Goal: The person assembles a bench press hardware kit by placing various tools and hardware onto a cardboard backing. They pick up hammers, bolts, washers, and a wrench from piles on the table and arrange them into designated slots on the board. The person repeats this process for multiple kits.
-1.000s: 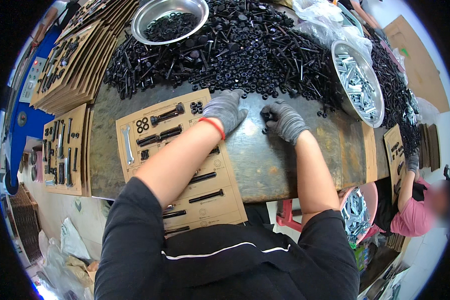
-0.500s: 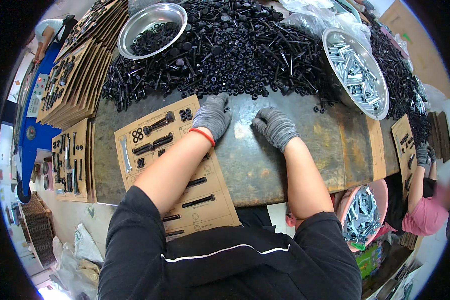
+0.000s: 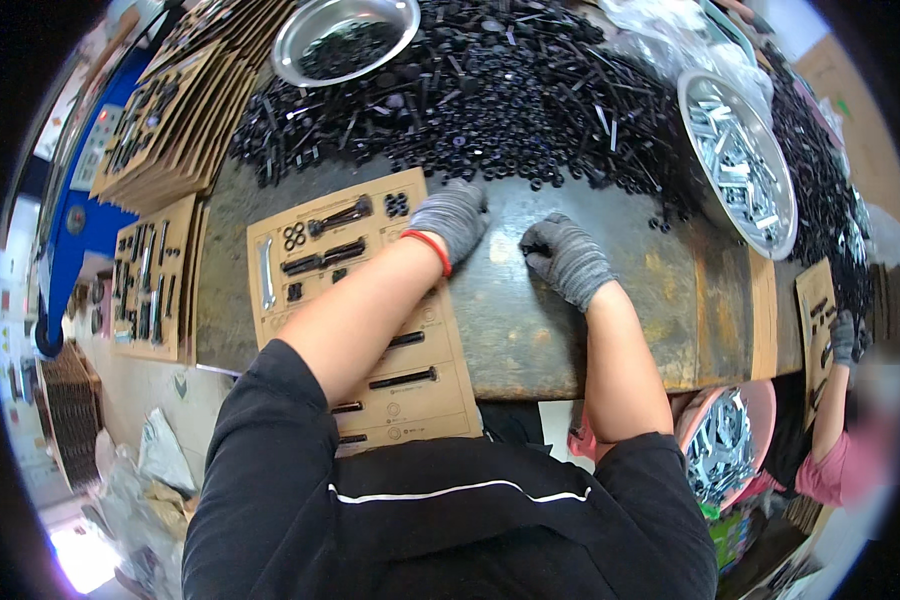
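My left hand (image 3: 455, 215), in a grey glove with a red cuff, lies palm down on the worn metal bench (image 3: 610, 340). It sits at the upper right corner of a brown cardboard card (image 3: 410, 395) that carries black bolts, nuts and a silver handle. Its fingertips touch the near edge of a big heap of black bolts and nuts (image 3: 480, 95). My right hand (image 3: 565, 258), also in a grey glove, rests beside it on bare bench with its fingers curled under. What they cover is hidden.
A steel bowl of black parts (image 3: 345, 40) stands at the back and a steel bowl of silver screws (image 3: 740, 160) at the right. Stacks of filled cards (image 3: 165, 110) line the left. Another person (image 3: 840, 450) works at a card (image 3: 820, 300) on the right, near a pink basket (image 3: 720, 450).
The view has shifted slightly. Both hands stay at the heap's near edge. My right hand has drawn back a little from the heap and curled its fingers.
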A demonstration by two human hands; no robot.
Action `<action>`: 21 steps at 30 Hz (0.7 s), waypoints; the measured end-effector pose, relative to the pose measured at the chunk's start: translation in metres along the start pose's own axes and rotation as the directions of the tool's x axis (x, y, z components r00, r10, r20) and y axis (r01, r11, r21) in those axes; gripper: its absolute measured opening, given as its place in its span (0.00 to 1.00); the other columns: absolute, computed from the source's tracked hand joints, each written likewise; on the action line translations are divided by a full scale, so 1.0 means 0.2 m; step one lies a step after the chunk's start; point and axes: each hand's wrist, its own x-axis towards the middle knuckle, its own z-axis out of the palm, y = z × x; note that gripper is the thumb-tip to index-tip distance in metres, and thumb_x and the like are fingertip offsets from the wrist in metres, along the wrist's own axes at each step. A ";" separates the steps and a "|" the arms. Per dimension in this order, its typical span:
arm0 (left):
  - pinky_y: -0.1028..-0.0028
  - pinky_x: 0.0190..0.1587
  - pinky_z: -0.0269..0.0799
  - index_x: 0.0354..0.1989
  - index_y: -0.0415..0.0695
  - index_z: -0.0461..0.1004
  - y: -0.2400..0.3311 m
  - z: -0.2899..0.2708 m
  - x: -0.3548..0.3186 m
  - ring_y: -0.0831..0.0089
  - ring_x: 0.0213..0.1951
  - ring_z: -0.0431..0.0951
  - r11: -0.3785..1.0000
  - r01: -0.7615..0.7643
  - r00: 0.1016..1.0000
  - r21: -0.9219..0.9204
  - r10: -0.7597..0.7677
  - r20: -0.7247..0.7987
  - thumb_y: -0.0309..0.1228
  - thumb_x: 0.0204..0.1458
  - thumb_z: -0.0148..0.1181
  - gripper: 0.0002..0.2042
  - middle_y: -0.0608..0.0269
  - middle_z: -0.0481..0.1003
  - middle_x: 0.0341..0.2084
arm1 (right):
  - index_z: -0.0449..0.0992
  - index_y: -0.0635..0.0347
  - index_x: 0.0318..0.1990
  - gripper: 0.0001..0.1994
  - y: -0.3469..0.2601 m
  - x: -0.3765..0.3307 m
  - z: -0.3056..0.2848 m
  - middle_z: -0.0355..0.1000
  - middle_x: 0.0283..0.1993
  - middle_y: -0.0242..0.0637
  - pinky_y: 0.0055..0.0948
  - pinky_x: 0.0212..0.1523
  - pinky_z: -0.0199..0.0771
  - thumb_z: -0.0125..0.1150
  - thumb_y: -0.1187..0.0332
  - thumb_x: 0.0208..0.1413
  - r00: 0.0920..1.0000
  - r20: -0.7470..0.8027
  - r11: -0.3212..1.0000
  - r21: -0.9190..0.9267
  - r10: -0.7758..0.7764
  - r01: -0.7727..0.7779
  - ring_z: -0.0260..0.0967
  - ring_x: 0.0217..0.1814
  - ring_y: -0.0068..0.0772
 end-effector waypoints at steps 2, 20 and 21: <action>0.60 0.49 0.71 0.39 0.42 0.77 0.03 -0.01 -0.05 0.50 0.44 0.75 1.000 0.006 0.989 0.009 -0.007 0.150 0.37 0.51 0.57 0.13 0.46 0.76 0.40 | 0.78 0.54 0.41 0.12 0.02 0.02 0.03 0.73 0.42 0.48 0.40 0.51 0.71 0.64 0.70 0.46 0.999 -0.025 0.997 -0.077 -0.030 0.028 0.69 0.48 0.51; 0.65 0.46 0.72 0.39 0.45 0.78 -0.92 -0.46 -1.30 0.57 0.40 0.75 0.967 0.244 0.969 -0.067 -0.246 -0.022 0.32 0.46 0.64 0.11 0.54 0.74 0.34 | 0.77 0.58 0.41 0.10 -0.89 0.09 0.37 0.74 0.39 0.43 0.38 0.47 0.73 0.63 0.70 0.49 0.889 -0.121 0.896 -0.114 -0.441 0.429 0.71 0.43 0.45; 0.64 0.46 0.72 0.39 0.45 0.78 -0.94 -0.44 -1.31 0.57 0.41 0.75 0.967 0.238 0.969 -0.095 -0.243 -0.044 0.32 0.46 0.64 0.11 0.54 0.74 0.34 | 0.76 0.59 0.41 0.10 -1.05 0.08 0.41 0.72 0.40 0.42 0.38 0.48 0.72 0.62 0.70 0.50 0.912 -0.052 0.913 -0.056 -0.407 0.404 0.71 0.44 0.45</action>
